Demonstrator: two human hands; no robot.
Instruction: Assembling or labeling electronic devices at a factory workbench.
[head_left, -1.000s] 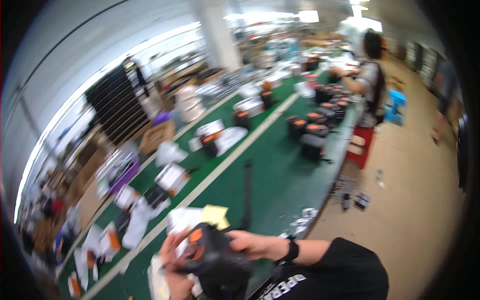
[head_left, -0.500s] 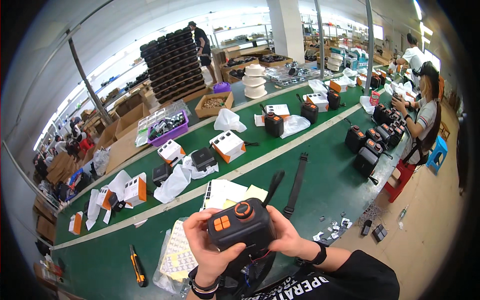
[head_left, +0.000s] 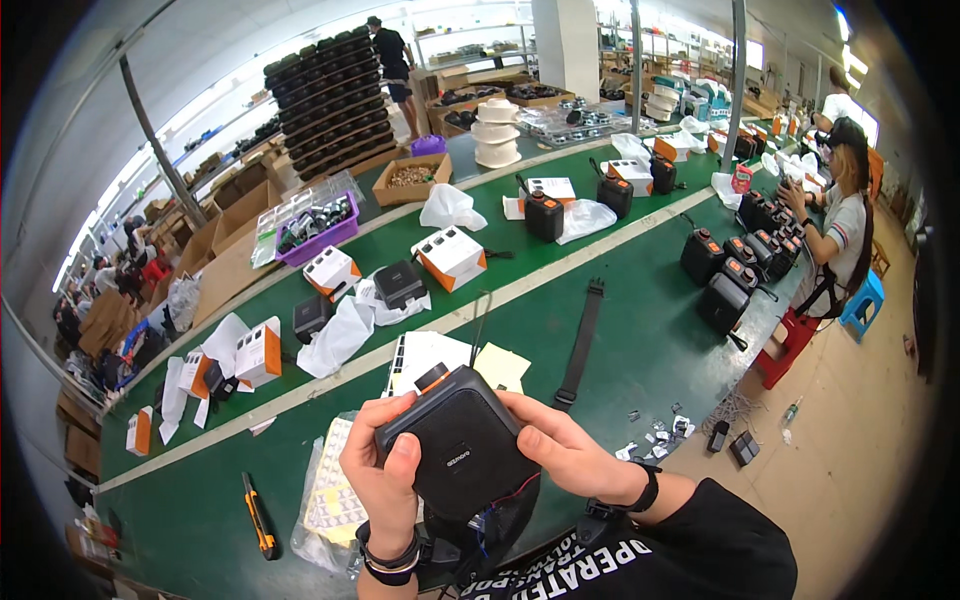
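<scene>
Between both hands, above the near edge of the green table, is a boxy black portable speaker [head_left: 458, 455]. Its broad mesh-like face is tilted up, and an orange-ringed knob [head_left: 433, 376] shows at its far edge. My left hand [head_left: 385, 470] grips the left side, thumb on the face. The right side rests in my right hand [head_left: 570, 450], fingers behind and thumb along the edge. A thin wrist cord sticks up beyond the speaker. Below it, thin red and blue wires [head_left: 487, 520] show near my wrist straps; where they lead is hidden.
An orange-and-black utility knife [head_left: 259, 517] and sticker sheets [head_left: 337, 490] lie left. Papers [head_left: 432, 357] and a black buckle strap [head_left: 582, 345] lie beyond. Small white pieces [head_left: 662, 438] sit at the right edge. Several finished-looking speakers [head_left: 728, 300] stand near a seated co-worker [head_left: 845, 215]. White-orange boxes [head_left: 450, 257] line the far side.
The speaker has been tipped so its broad face now points up and the orange buttons on top have gone from sight. Both hands still hold it.
</scene>
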